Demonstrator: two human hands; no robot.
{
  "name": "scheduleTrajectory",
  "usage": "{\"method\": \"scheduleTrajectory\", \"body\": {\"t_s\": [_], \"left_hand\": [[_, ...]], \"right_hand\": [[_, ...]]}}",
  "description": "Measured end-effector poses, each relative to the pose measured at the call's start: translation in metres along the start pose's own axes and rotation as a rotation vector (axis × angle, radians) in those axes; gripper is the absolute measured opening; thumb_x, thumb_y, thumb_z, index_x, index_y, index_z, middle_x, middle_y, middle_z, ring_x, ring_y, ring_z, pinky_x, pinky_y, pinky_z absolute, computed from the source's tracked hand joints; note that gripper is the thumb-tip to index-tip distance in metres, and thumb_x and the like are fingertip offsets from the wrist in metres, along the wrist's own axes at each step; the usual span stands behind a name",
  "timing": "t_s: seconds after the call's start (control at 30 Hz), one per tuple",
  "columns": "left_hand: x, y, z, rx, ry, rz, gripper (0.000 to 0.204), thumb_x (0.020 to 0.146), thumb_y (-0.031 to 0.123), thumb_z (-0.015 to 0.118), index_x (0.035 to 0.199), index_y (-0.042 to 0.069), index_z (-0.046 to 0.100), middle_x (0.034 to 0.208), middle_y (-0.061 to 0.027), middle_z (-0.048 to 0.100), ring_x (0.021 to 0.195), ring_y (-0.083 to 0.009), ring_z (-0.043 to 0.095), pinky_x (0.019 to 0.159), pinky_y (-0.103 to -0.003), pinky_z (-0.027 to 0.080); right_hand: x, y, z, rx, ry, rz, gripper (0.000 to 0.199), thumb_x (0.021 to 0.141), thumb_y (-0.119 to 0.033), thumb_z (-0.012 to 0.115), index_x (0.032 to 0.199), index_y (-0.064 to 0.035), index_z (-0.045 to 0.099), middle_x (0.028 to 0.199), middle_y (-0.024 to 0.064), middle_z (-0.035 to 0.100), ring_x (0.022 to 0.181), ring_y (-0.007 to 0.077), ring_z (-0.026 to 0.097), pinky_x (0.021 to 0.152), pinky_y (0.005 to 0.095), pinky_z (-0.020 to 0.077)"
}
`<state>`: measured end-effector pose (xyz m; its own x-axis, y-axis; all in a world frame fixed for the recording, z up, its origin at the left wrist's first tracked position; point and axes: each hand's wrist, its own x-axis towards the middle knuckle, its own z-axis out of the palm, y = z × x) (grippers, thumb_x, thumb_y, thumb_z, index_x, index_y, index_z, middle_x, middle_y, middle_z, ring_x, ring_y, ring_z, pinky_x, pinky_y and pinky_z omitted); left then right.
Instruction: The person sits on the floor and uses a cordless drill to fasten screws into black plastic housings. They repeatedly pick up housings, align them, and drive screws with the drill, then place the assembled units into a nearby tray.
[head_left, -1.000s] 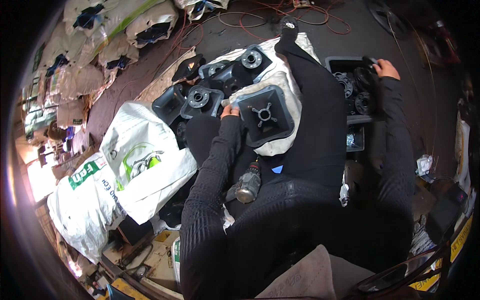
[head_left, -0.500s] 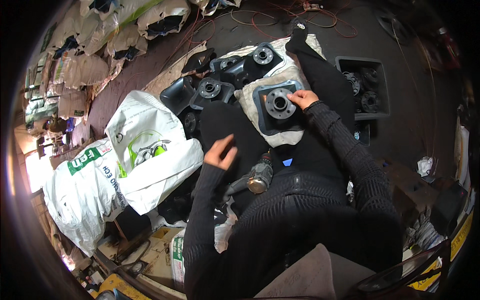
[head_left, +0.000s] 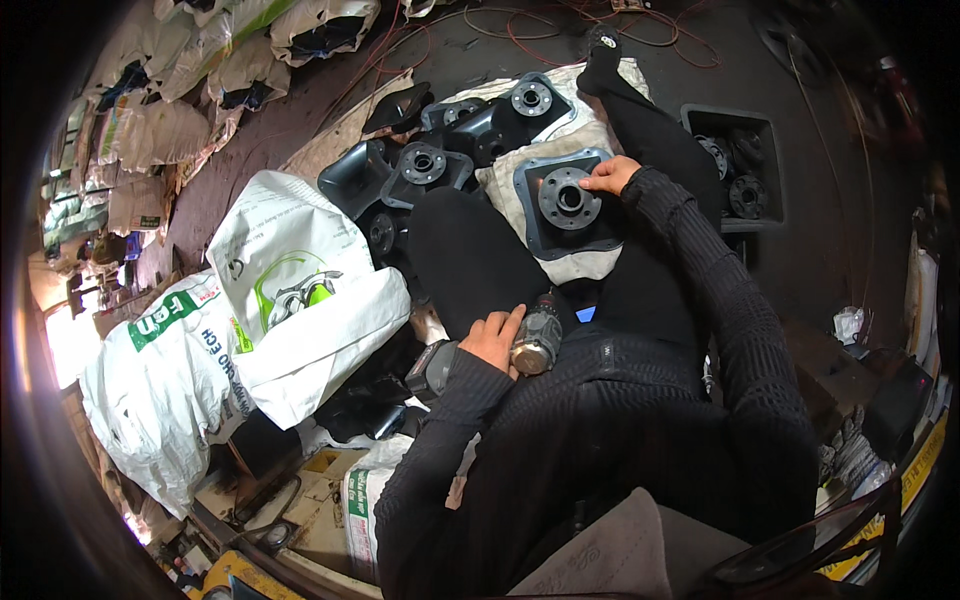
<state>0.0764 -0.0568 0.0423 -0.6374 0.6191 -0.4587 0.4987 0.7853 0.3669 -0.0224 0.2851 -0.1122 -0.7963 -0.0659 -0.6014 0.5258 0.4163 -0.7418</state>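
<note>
My left hand (head_left: 490, 338) is closed round the handle of a cordless drill (head_left: 540, 342) lying across my lap. Its chuck points away from me, and the battery sticks out left of my wrist. With thumb and fingers, my right hand (head_left: 612, 178) pinches the right edge of a round dark metal flange (head_left: 568, 200) that has a hollow centre and bolt holes. That flange sits inside a square black housing (head_left: 535, 240) with holes along its rim. Under the housing, a pale cloth pad (head_left: 500, 180) lies between my legs.
Several more black housings (head_left: 425, 165) with flanges lie beyond my left knee. A grey bin (head_left: 770, 165) holding flanges stands right of my right leg. On the left are white sacks (head_left: 300, 290); hoses (head_left: 510, 25) cross the floor at the far side.
My left hand has come down and right, from empty air above my left thigh onto the drill's handle. My right hand stays at the flange's edge. The view has shifted slightly.
</note>
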Motion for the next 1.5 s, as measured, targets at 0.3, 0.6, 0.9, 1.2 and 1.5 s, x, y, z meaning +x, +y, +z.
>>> {"method": "scheduleTrajectory", "body": {"t_s": [0.3,0.6,0.9,1.2,1.5], "left_hand": [[-0.007,-0.007,-0.009,-0.331,-0.048,-0.026,0.074,0.066,0.013,0.065,0.134,0.02,0.036,0.117,-0.013,0.055,0.088,-0.0317,0.062,0.075,-0.036,0.052],[0.001,-0.01,-0.024,-1.205,0.083,-0.012,0.072,0.07,0.009,0.066,0.134,0.004,0.033,0.122,-0.0108,0.052,0.103,-0.0199,0.057,0.089,-0.031,0.047],[0.016,0.037,-0.079,-0.827,0.141,0.043,0.069,0.071,0.01,0.069,0.131,0.004,0.036,0.111,-0.0086,0.053,0.1,-0.0176,0.055,0.088,-0.03,0.045],[0.021,0.03,-0.058,-0.6,0.152,0.047,0.067,0.072,0.01,0.07,0.13,0.003,0.037,0.11,-0.0076,0.053,0.098,-0.0172,0.056,0.085,-0.028,0.046],[0.013,0.034,-0.058,-0.482,0.183,0.128,0.066,0.073,0.005,0.068,0.13,0.002,0.035,0.105,-0.0066,0.054,0.094,-0.014,0.056,0.082,-0.026,0.047]], "right_hand": [[0.009,-0.01,-0.013,-0.138,-0.124,-0.055,0.047,0.07,-0.048,0.072,0.077,-0.0023,0.067,0.07,0.0049,0.061,0.068,0.0128,0.054,0.065,0.0264,0.0416],[-0.034,-0.01,-0.02,0.391,0.205,-0.044,0.036,0.083,-0.034,0.06,0.103,-0.0041,0.062,0.092,0.0114,0.064,0.079,0.0179,0.061,0.067,0.0274,0.0481],[-0.131,-0.035,0.047,1.736,-0.282,-0.192,0.048,0.085,0.007,0.039,0.132,0.0009,0.034,0.127,0.0171,0.046,0.119,0.0271,0.046,0.098,0.0395,0.042],[-0.142,-0.043,0.059,1.846,-0.258,-0.207,0.042,0.087,0.006,0.04,0.128,-0.0005,0.039,0.124,0.0138,0.049,0.118,0.024,0.047,0.099,0.0393,0.0411],[-0.138,-0.045,0.074,1.901,-0.134,-0.132,0.026,0.089,0.003,0.043,0.114,-0.0014,0.048,0.121,0.0119,0.051,0.117,0.0228,0.048,0.097,0.0387,0.0433]]}}
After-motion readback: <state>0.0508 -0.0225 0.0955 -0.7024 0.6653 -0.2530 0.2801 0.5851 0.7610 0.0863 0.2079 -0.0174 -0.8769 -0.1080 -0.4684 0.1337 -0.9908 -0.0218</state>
